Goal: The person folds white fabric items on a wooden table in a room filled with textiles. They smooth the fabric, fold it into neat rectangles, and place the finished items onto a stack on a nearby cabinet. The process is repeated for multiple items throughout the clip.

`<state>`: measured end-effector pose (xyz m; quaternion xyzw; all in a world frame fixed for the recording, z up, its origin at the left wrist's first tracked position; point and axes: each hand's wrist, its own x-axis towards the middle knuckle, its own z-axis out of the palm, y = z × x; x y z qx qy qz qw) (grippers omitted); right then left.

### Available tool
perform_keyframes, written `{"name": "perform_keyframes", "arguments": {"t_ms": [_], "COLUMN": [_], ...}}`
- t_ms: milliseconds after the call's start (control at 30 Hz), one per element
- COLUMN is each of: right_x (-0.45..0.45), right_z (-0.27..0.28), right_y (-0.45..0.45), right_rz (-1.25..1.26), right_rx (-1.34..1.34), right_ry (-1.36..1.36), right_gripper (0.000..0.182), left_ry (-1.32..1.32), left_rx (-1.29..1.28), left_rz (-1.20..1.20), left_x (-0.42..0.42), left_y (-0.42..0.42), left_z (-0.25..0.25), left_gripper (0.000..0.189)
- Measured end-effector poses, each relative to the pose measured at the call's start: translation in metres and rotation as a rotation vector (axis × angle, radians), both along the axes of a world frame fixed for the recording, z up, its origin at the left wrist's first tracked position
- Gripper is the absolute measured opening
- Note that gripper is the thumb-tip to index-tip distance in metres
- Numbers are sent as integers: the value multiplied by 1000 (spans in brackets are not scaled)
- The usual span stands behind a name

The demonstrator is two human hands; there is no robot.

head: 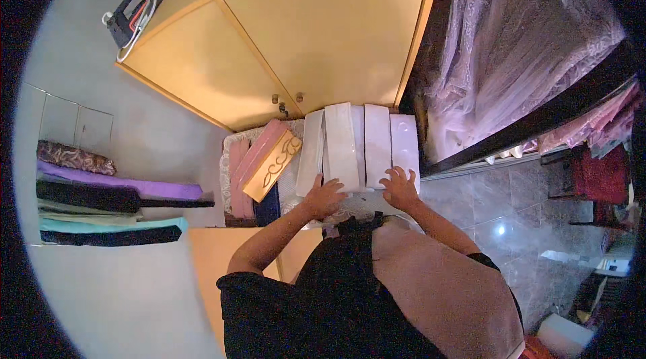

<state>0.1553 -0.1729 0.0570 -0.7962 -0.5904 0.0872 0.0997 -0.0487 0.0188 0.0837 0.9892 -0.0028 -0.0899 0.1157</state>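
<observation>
Several flat white packages point(343, 142), boxes or wrapped bundles, sit side by side in a row in front of me. At the near edge of the left packages is my left hand point(325, 198), its fingers spread. My right hand point(400, 189) is over the near end of the packages on the right, fingers apart and bent. Whether the fingertips press on the packages I cannot tell. Left of the row, a yellow box with a dark leaf pattern point(272, 167) leans at a slant against pink boxes point(239, 177). Lace cloth point(227, 149) shows beneath them.
A wooden cabinet point(323, 31) with two doors stands behind the packages, an iron point(128, 16) on its top. Sheer lace garments point(484, 56) hang at right beyond a dark bar point(525, 111). Folded fabrics point(121, 182) lie on a shelf at left. Tiled floor point(499, 197) stretches right.
</observation>
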Motion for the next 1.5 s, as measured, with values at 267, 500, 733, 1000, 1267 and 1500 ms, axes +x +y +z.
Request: {"name": "perform_keyframes", "arguments": {"t_ms": [267, 500, 733, 1000, 1267, 1500], "right_x": [4, 6, 44, 41, 32, 36], "right_z": [-29, -27, -22, -5, 27, 40], "right_y": [-2, 7, -6, -3, 28, 37], "right_rz": [48, 105, 101, 228, 195, 81], "right_rx": [-58, -9, 52, 119, 380, 599], "right_ry": [66, 158, 107, 177, 225, 384], "right_gripper": [48, 47, 41, 46, 55, 57], "left_ry": [2, 128, 87, -472, -909, -1224], "left_rx": [180, 236, 310, -77, -278, -1525], "left_rz": [571, 655, 599, 1236, 1275, 1203], "left_x": [-4, 31, 23, 16, 19, 6], "left_y": [-33, -43, -50, -59, -67, -60], "left_z": [-2, -13, -18, 13, 61, 41], "left_gripper": [64, 68, 42, 42, 46, 49]}}
